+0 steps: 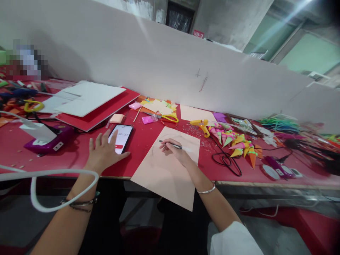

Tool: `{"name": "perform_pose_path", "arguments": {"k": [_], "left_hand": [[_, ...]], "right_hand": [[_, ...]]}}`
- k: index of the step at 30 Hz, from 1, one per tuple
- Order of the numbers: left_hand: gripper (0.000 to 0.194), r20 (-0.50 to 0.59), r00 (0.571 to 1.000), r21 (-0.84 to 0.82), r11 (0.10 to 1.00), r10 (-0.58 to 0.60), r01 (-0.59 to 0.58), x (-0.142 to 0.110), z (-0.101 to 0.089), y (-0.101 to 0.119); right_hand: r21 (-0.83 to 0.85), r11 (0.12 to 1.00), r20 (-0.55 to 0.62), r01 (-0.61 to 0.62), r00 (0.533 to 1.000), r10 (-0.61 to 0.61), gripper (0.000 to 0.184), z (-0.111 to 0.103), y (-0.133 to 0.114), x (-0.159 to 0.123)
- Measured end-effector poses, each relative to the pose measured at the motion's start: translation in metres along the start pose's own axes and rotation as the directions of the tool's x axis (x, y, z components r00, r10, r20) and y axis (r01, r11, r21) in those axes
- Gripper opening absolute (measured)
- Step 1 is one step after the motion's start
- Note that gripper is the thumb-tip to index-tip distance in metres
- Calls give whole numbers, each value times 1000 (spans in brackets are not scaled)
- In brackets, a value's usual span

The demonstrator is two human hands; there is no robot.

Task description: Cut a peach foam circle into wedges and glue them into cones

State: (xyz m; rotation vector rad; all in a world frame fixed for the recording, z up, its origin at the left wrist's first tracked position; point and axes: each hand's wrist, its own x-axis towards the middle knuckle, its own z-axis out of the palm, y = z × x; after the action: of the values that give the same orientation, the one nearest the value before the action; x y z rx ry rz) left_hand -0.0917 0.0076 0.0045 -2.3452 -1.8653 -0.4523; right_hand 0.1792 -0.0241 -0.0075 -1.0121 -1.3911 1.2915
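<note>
My right hand [171,149] is closed around a dark pen [175,145], held over a sheet of pale peach paper [175,184]. Faint grey lines show on the upper part of the sheet, whose lower corner hangs past the table's front edge. My left hand [104,152] has its fingers spread over a phone [126,136] that lies on the red table. A timer reading shows on the phone's lit screen. Whether the fingertips touch the phone, I cannot tell.
White boards [91,97] lie stacked at the back left, near a purple power strip [62,141]. A yellow glue gun [203,126] and several small coloured cones [239,145] lie right of the paper. A white cable [63,172] loops across my left forearm. Behind stands a white partition [159,63].
</note>
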Motion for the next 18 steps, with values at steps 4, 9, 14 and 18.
{"name": "perform_pose_path", "arguments": {"k": [4,9,14,18], "left_hand": [[86,-18,998,17,998,-61,61,-7,-4,-6],[79,-99,993,-11,998,-61,60,-11,-16,9],[56,-12,952,-167,938,307,-305,-15,-8,34],[55,116,827,-352,801,550,-484,-18,7,42]], "right_hand": [[-19,1000,-12,-7,1000,7,28,1,-2,-1],[40,999,-36,3,999,-2,40,-1,1,0],[21,999,-132,-35,991,37,47,-1,3,1],[-52,996,-206,-75,977,62,39,3,-2,2]]}}
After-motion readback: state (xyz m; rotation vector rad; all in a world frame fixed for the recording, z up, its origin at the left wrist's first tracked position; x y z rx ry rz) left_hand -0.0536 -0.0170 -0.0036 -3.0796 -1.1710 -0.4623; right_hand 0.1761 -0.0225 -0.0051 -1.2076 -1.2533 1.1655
